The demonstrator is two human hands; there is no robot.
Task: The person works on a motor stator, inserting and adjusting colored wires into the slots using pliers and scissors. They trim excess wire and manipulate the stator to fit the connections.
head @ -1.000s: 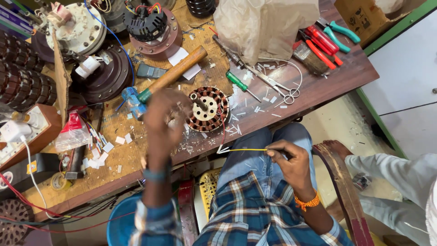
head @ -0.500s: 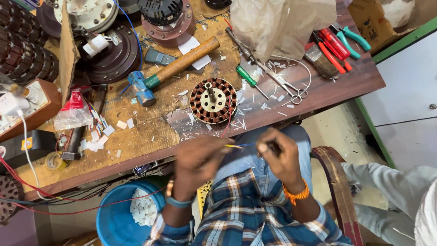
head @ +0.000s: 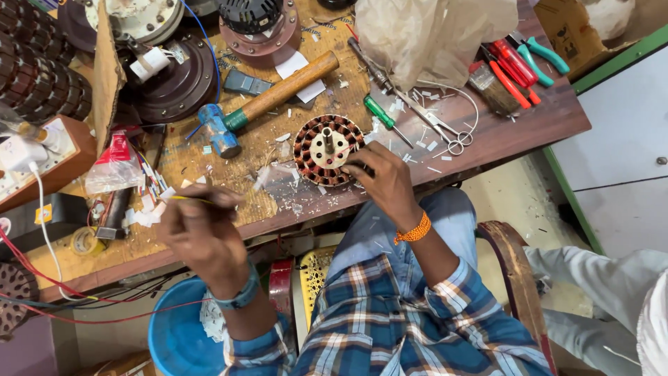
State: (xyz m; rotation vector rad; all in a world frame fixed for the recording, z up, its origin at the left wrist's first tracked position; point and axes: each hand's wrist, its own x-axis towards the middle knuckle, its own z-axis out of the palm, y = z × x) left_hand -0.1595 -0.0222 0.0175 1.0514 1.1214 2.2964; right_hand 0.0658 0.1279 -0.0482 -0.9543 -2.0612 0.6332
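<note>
Workbench (head: 487, 139): right hand (head: 383, 177) now grips stator (head: 327, 150); left hand (head: 202, 226) pinching yellow sleeve (head: 184, 198).

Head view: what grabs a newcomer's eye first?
The round copper-wound stator with a steel shaft sits mid-bench, the right hand touching its rim. The left hand pinches a thin yellow strip near the bench's front edge. A wooden-handled hammer with a blue head lies behind.

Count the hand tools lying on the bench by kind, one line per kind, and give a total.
Hammer: 1
Green-handled screwdriver: 1
Scissors: 1
Red-handled pliers: 1
Teal-handled pliers: 1
Total: 5
</note>
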